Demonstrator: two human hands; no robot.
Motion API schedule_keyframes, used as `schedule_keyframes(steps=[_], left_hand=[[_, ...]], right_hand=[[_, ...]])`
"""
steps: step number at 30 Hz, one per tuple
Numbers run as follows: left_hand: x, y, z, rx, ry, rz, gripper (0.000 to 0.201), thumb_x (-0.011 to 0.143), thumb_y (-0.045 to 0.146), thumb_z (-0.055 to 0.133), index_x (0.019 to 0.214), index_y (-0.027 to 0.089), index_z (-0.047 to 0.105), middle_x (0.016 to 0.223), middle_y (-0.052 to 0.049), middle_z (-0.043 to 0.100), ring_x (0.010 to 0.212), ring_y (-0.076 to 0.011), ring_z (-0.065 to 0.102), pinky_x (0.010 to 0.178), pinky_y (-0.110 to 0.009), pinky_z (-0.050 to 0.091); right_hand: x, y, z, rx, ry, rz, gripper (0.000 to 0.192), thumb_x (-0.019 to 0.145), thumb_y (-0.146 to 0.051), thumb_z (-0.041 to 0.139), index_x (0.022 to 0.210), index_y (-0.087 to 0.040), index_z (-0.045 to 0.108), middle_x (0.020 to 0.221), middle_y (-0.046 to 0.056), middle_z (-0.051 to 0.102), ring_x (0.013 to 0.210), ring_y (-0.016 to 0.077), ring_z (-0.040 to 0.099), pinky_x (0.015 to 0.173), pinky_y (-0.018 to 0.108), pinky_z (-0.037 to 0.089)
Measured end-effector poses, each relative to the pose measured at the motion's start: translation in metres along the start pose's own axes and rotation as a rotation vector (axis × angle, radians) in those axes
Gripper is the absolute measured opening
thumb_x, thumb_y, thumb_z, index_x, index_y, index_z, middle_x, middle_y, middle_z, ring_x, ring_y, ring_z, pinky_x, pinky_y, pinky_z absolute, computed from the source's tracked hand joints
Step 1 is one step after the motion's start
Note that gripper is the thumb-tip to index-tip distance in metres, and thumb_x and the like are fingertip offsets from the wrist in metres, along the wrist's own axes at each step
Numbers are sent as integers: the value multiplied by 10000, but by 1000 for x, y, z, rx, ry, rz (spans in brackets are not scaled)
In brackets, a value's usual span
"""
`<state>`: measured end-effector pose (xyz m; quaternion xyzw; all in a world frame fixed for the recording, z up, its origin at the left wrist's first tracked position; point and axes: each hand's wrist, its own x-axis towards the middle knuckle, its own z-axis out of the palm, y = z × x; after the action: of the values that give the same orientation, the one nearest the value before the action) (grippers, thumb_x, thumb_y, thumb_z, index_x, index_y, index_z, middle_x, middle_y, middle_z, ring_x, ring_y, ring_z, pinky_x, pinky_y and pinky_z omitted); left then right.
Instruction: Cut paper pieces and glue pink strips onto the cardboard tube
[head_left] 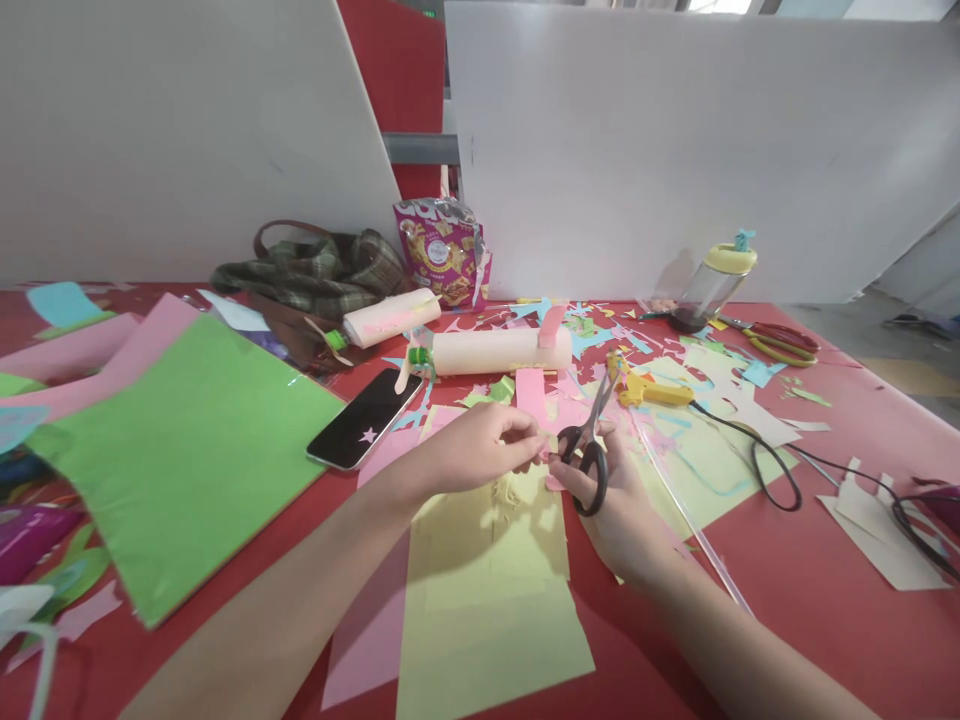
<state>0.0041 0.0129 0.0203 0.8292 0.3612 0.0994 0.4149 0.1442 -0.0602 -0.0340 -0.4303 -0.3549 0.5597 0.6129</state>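
My left hand [484, 447] has its thumb and fingertips pinched together on a small pale scrap of paper [552, 443]; its exact shape is mostly hidden. Close beside it, my right hand [626, 505] grips black-handled scissors [590, 430], blades pointing up and away. The right fingertips come near the same scrap, and I cannot tell whether they touch it. Pale yellow sheets [495, 610] lie beneath both hands, with thin shavings on top. Just beyond stands a lying paper-wrapped bottle [487, 353] with a green cap and a pink strip [531, 393] in front.
A phone [365, 420] lies left of centre, beside a large green sheet [187, 460]. To the right are a yellow glue gun [656, 392] with a black cord, red-and-yellow pliers [784, 340] and a clear bottle [712, 290]. A snack bag [442, 255] stands behind, amid paper scraps.
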Motion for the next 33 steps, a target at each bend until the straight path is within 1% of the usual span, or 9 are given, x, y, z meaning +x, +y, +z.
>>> schedule_keyframes(steps=[3,8,11,15,21,26,31,33], left_hand=[[-1,0,-9,15,71,-7,292,767,359,368,589,153,472,577,23,482,538,-90,421,492,-206,298],[-5,3,-22,-5,131,-28,245,766,325,373,627,154,482,607,13,503,566,-96,440,520,-206,324],[-7,6,-25,-12,147,-49,229,761,321,384,633,158,483,619,15,516,563,-92,441,518,-202,325],[-8,7,-26,-3,165,-67,247,754,337,398,607,159,487,583,26,499,531,-82,426,487,-190,311],[-10,6,-23,5,141,-35,260,751,343,399,585,156,469,570,30,475,524,-76,399,472,-183,297],[-10,4,-24,28,102,-43,268,759,346,379,583,156,452,560,31,451,515,-77,376,457,-186,278],[-11,4,-25,57,72,-49,280,763,363,368,595,157,455,552,32,406,504,-77,349,457,-195,262],[-11,5,-25,60,62,-49,277,763,360,366,599,157,460,553,31,410,505,-77,350,459,-196,263]], right_hand=[[-1,-1,2,-36,-61,53,311,654,-185,620,791,-252,349,756,-52,454,652,92,436,589,221,336],[-3,-3,4,-84,-240,94,309,673,-365,599,790,-244,340,737,-35,391,664,107,404,598,241,321],[-5,-4,5,-84,-353,98,333,675,-430,579,810,-252,332,723,-37,365,631,102,375,624,257,322],[-7,-4,4,-97,-440,99,340,684,-462,555,826,-255,326,777,-14,381,696,121,392,668,279,329],[-8,-4,1,-128,-480,101,364,686,-491,535,867,-251,330,843,16,410,763,148,398,701,296,336],[-7,-5,2,-122,-485,117,356,684,-503,527,850,-251,338,803,10,414,712,146,392,686,294,334],[-6,-6,2,-105,-476,113,350,682,-504,525,840,-249,346,785,13,416,701,154,396,660,290,325],[-6,-7,2,-99,-474,111,349,678,-501,531,832,-246,347,784,13,413,696,153,396,650,287,321]])
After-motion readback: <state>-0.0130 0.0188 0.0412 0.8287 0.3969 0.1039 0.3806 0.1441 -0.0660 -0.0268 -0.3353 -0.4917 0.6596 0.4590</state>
